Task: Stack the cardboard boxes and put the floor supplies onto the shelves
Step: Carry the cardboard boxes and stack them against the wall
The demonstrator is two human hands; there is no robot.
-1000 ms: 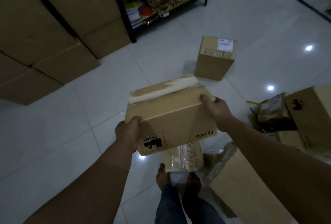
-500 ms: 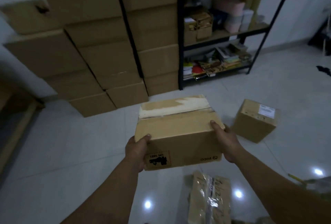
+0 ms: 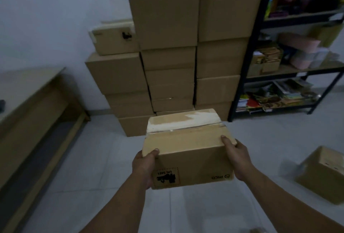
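Cardboard box (image 3: 188, 151) is held above the tiled floor (image 3: 93, 158), clasped at its ends by the left hand (image 3: 144, 167) and right hand (image 3: 237, 157), thumbs laid on top. Stacked boxes (image 3: 167, 46) are seen against the wall behind it, black shelving (image 3: 247, 76) to their right.

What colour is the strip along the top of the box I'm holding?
White strip on the brown box, seen in the head view.

Both hands are gripping a cardboard box (image 3: 188, 151): left hand (image 3: 144, 165) at its near-left corner, right hand (image 3: 236, 158) on its right edge, thumbs over the top. Ahead, a tall stack of boxes (image 3: 167, 28) is standing against the wall, black shelves (image 3: 249, 56) just right of it.
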